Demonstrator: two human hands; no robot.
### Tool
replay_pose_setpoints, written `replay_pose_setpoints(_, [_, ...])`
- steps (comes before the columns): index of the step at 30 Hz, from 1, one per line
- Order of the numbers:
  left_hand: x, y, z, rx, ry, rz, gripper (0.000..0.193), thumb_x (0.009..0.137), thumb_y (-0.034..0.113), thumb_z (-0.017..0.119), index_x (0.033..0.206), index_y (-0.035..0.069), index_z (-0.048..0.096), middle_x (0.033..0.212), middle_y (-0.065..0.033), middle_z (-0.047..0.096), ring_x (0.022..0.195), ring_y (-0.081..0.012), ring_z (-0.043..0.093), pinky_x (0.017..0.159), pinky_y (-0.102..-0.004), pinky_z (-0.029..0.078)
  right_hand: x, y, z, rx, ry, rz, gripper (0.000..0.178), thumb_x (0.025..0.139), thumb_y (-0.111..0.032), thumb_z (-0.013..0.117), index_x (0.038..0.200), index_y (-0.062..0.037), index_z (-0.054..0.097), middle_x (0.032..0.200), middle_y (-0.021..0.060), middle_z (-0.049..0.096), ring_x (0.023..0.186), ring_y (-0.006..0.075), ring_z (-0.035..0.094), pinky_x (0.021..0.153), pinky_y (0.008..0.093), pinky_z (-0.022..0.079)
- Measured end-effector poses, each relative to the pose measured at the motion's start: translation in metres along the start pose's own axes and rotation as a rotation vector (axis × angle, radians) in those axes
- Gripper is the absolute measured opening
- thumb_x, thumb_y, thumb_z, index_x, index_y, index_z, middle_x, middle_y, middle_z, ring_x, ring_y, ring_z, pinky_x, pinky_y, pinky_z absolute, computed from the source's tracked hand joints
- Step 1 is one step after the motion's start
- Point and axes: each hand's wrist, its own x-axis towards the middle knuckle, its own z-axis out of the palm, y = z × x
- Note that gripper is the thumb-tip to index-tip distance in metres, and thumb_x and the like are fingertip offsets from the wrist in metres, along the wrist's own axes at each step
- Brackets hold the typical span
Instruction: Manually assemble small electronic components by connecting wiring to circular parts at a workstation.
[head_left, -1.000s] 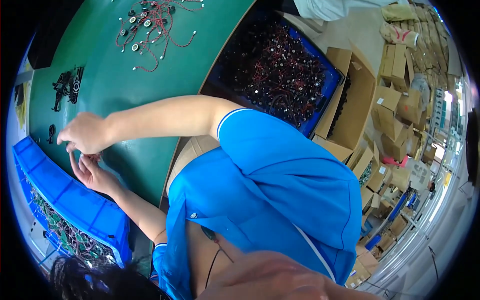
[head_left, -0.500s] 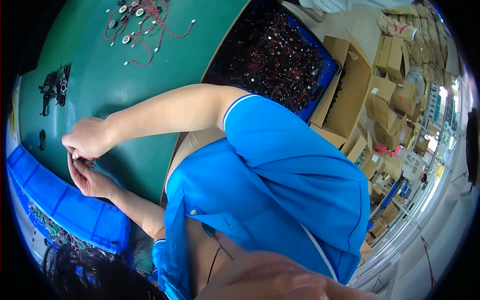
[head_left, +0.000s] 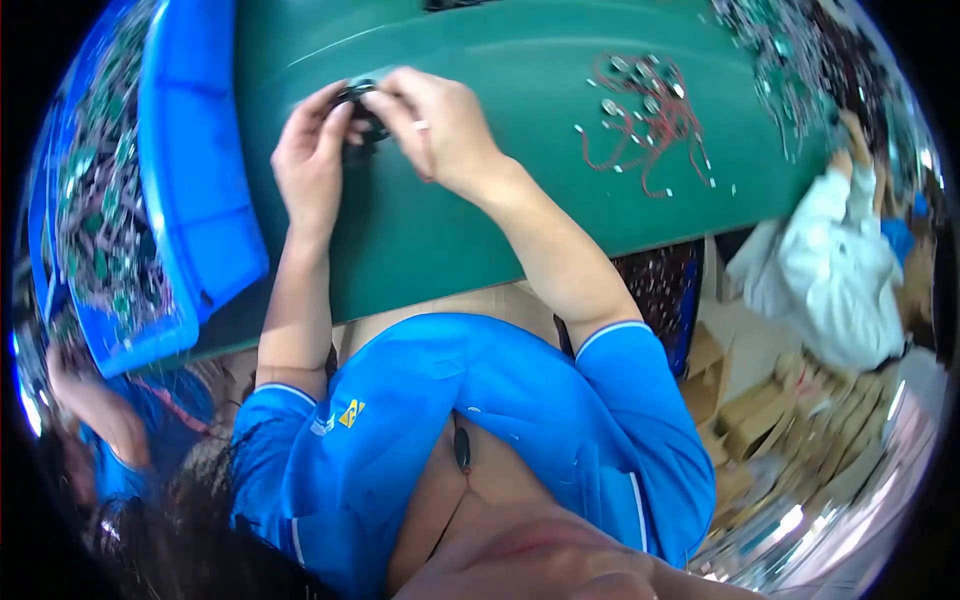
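Right of the blue bin, over the counter, the left hand and right hand now pinch, apparently, a blurred black part between nearly closed fingers, occupying both.

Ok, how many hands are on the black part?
2: the left hand at the left of the black part, the right hand at its right. Fingers hide some of it; no third hand shows there.

Small black part, blurred, partly hidden, held over green tabletop.
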Motion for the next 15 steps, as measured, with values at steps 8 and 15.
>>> replay_pose_setpoints(8, [0.0010,0.0059,-0.0034,-0.020,-0.041,0.057,0.026,0.091,-0.001,0.055,0.115,0.000,0.064,0.096,-0.0071,0.064,0.071,-0.0101,0.056,0.066,-0.0190,0.048,-0.0034,-0.0071,0.0018,0.062,-0.164,0.057,0.011,0.092,-0.011,0.058,0.087,-0.0013,0.061,0.067,-0.0002,0.056,0.054,0.0070,0.042,0.049,0.0208,0.033])
replay_pose_setpoints(15, [0.0007,-0.0016,-0.0013,-0.038,-0.032,0.054,0.027,0.089,-0.003,0.055,0.114,0.002,0.065,0.097,-0.0064,0.063,0.071,-0.0108,0.056,0.066,-0.0202,0.048,0.0010,-0.0022,0.0048,0.188,-0.194,0.161,0.013,0.093,-0.013,0.057,0.089,-0.0011,0.061,0.068,-0.0029,0.053,0.056,0.0039,0.040,0.049,0.0182,0.031])
